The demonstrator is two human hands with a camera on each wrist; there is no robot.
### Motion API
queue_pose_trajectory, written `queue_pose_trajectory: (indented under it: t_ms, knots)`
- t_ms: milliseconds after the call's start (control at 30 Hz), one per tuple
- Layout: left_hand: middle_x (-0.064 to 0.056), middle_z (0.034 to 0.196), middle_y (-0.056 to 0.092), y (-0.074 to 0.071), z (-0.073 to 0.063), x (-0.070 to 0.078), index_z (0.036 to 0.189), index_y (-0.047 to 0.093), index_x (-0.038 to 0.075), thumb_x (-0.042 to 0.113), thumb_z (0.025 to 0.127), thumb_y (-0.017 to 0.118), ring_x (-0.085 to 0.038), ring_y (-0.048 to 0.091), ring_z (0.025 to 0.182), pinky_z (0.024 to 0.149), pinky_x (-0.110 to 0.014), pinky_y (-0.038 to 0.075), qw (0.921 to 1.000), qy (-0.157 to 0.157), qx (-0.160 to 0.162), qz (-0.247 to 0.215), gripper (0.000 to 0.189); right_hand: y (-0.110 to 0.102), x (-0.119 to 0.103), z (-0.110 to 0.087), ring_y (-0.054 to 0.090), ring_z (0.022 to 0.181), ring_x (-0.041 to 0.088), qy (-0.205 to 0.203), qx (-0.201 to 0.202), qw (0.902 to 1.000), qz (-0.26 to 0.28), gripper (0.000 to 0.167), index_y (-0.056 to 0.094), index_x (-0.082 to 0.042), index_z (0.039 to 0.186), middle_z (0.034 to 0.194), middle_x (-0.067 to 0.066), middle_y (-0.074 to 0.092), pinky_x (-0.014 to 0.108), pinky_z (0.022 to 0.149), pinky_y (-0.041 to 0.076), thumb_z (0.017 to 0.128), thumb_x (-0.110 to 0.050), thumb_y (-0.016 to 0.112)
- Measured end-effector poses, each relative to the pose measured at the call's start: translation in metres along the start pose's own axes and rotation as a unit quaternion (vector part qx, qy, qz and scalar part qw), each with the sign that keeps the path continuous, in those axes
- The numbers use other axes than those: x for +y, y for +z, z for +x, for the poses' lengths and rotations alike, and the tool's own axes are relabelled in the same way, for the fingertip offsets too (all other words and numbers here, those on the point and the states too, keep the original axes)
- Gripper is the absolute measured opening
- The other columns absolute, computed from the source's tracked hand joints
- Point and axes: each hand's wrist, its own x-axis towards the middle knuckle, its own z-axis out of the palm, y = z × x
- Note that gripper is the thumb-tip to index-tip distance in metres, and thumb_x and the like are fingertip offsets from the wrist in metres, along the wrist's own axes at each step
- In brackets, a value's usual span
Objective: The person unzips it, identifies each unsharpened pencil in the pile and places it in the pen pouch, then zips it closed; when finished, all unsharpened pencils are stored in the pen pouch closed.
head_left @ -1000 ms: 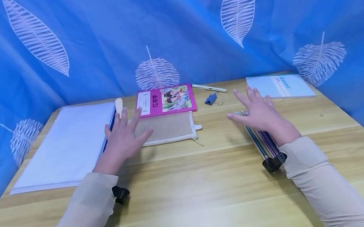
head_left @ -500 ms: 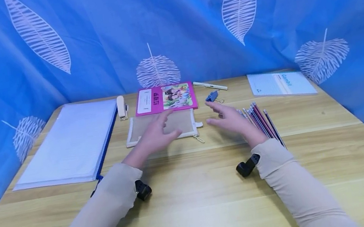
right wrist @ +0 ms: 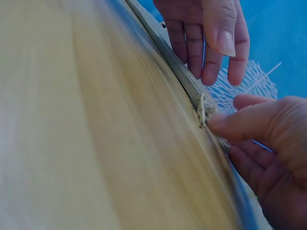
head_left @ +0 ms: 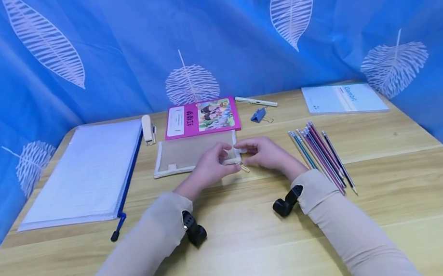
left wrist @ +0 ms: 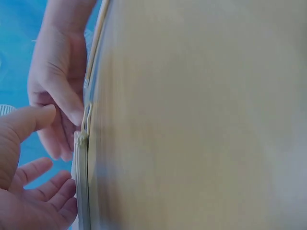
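A beige mesh zip pouch (head_left: 184, 151) with white edging lies flat in the middle of the table. My left hand (head_left: 210, 166) hovers over its right part, thumb and fingers spread apart. Facing it, my right hand (head_left: 268, 153) is at the pouch's right end, fingers loosely bent around the white side tab (head_left: 243, 150). A cord zipper pull (head_left: 244, 167) hangs from the front right corner, just under the fingertips. In the right wrist view the right thumb (right wrist: 235, 123) is right at that corner, beside the cord (right wrist: 202, 110).
Several pencils (head_left: 320, 150) lie right of my right hand. Behind the pouch are a pink book (head_left: 200, 118), a blue binder clip (head_left: 259, 115), a pen (head_left: 256, 101) and a stapler (head_left: 148, 130). A zip document bag (head_left: 82, 176) lies left; a pale-blue notebook (head_left: 342, 98) back right.
Both hands have moved inward from wide apart to meet at the pouch's right end. Their fingers are less spread than before. The objects on the table have stayed in place.
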Motion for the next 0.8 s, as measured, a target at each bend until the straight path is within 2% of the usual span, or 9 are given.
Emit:
queue_pose_trajectory:
  t_ms: [367,600,700,800]
  knots:
    - [-0.005,0.115,0.058,0.009,0.003,-0.011,0.114,0.055,0.010,0.018,0.075,0.077,-0.022,0.052,0.109,0.099,-0.037,0.039,0.9949,-0.034,0.023,-0.092,0.046,0.008,0.009,0.003,0.049,0.120,0.027,-0.022,0.029,0.9988,-0.033,0.041,0.064,-0.010,0.116,0.131,0.009,0.054,0.038,0.102,0.037,0.076,-0.011,0.074]
    - [-0.004,0.107,0.060,0.011,0.005,-0.011,0.107,0.057,0.011,0.017,0.072,0.079,-0.020,0.054,0.102,0.094,-0.036,0.041,0.9962,-0.030,0.035,-0.074,0.041,0.013,0.006,0.003,0.048,0.119,0.026,-0.026,0.059,0.9958,-0.066,0.023,0.071,-0.012,0.102,0.125,0.008,0.057,0.042,0.102,0.035,0.083,-0.023,0.070]
    - [-0.004,0.102,0.060,0.013,0.007,-0.011,0.104,0.058,0.011,0.016,0.071,0.080,-0.020,0.055,0.096,0.086,-0.033,0.045,0.9957,-0.033,0.046,-0.073,0.040,0.016,0.004,0.004,0.052,0.113,0.024,-0.029,0.080,0.9941,-0.066,0.020,0.072,-0.011,0.100,0.117,0.008,0.061,0.041,0.099,0.038,0.085,-0.025,0.068]
    - [-0.003,0.097,0.060,0.016,0.010,-0.012,0.102,0.058,0.011,0.015,0.070,0.080,-0.019,0.054,0.090,0.079,-0.030,0.046,0.9943,-0.037,0.063,-0.078,0.039,0.020,0.002,0.005,0.055,0.105,0.023,-0.015,0.103,0.9935,-0.045,0.020,0.071,-0.011,0.099,0.109,0.008,0.065,0.039,0.095,0.040,0.086,-0.024,0.067]
